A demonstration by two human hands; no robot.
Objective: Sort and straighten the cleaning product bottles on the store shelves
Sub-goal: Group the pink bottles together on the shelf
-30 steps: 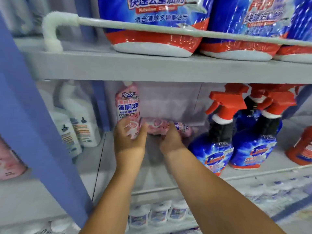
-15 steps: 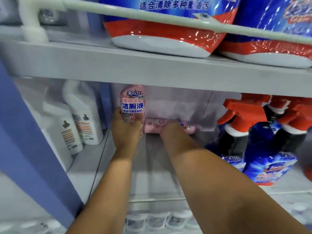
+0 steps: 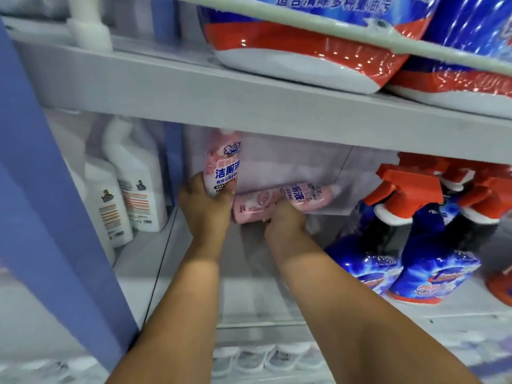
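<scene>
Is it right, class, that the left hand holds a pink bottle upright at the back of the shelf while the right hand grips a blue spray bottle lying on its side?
Not quite. The head view shows the right hand gripping a second pink bottle lying on its side, not a blue spray bottle. The left hand does hold a pink bottle upright.

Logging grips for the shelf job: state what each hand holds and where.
Left hand grips the upright pink bottle by its lower body. Right hand grips the lying pink bottle around its middle.
</scene>
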